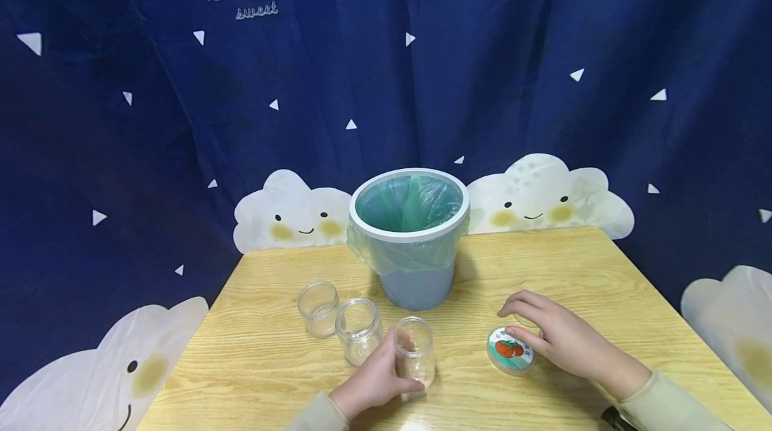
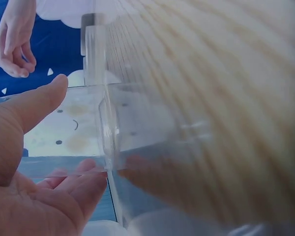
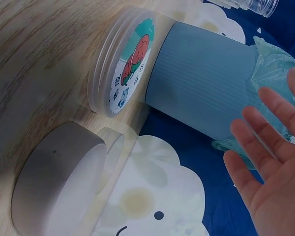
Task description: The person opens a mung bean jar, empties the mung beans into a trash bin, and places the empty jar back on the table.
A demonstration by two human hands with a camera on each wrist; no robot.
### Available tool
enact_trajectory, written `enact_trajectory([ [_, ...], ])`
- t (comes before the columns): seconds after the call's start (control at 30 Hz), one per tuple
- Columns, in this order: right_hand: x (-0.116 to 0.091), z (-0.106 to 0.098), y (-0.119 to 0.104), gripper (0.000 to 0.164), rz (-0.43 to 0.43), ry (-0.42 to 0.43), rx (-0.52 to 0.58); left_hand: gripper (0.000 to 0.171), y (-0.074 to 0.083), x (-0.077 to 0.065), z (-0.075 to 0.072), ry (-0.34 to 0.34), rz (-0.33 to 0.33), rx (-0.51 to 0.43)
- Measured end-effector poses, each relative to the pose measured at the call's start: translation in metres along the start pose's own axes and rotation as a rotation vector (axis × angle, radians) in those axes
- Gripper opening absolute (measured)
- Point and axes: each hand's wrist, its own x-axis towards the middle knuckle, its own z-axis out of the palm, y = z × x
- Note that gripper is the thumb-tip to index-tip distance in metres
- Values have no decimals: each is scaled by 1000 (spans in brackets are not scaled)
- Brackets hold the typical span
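Observation:
My left hand (image 1: 376, 374) is at a clear jar (image 1: 416, 354) standing on the table, its fingers partly seen through the wall. In the left wrist view the thumb stands apart from the fingers (image 2: 91, 191) beside the clear plastic. Two more clear jars, one left (image 1: 318, 310) and one middle (image 1: 360, 334), stand to the left of that hand. My right hand (image 1: 563, 337) hovers by a stack of round lids (image 1: 510, 350) with a tomato picture on top. Its fingers (image 3: 265, 147) are spread and hold nothing in the right wrist view.
A grey-blue bin (image 1: 416, 280) with a green bag liner stands at the table's back. A grey-white round object (image 3: 54, 172) and a clear piece (image 3: 113, 147) lie near the lids. The wooden table (image 1: 271, 371) meets a dark blue curtain (image 1: 301, 82).

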Motion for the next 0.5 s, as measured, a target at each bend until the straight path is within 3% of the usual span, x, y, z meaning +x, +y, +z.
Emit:
enact_trajectory([
  [0.2, 0, 0, 1, 25, 1, -1, -1, 80, 3, -3, -1, -13, -13, -5],
  [0.5, -1, 0, 2, 26, -1, 6, -10, 94, 8, -15, -8, -57, -47, 65],
])
